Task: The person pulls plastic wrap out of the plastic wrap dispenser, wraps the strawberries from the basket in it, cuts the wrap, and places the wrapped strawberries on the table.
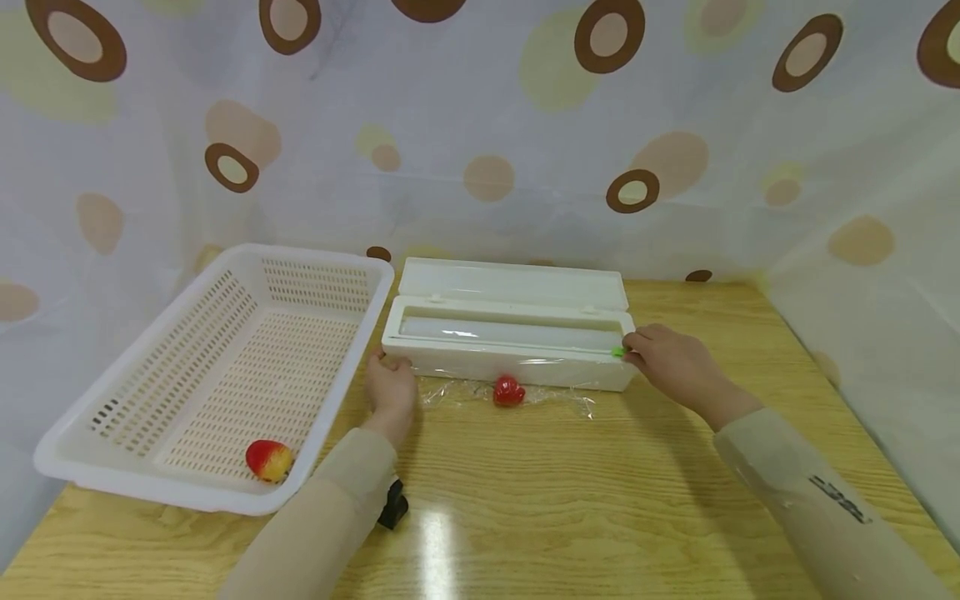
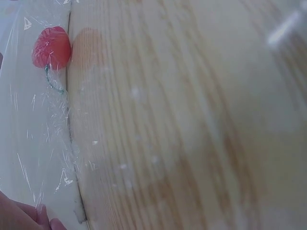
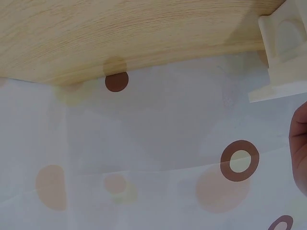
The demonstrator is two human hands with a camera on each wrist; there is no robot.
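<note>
A white cling film box (image 1: 517,368) stands on the table with its lid (image 1: 513,283) tipped back. A roll of film (image 1: 510,333) lies inside. My left hand (image 1: 392,387) grips the box's left end; its fingertips show at the lower left of the left wrist view. With fingers and thumb my right hand (image 1: 678,367) pinches the small green slider (image 1: 618,352) at the right end of the cutting rail. Clear film (image 2: 36,143) hangs down the box front, over or around a small red fruit (image 1: 508,391) with a thin green stem (image 2: 53,81).
Left of the box stands a white slatted basket (image 1: 382,279), with a red and yellow fruit (image 1: 268,460) in its near corner. A black object (image 1: 393,504) shows beside the left sleeve. Behind the wooden table (image 1: 570,517) hangs a patterned white curtain (image 1: 450,125).
</note>
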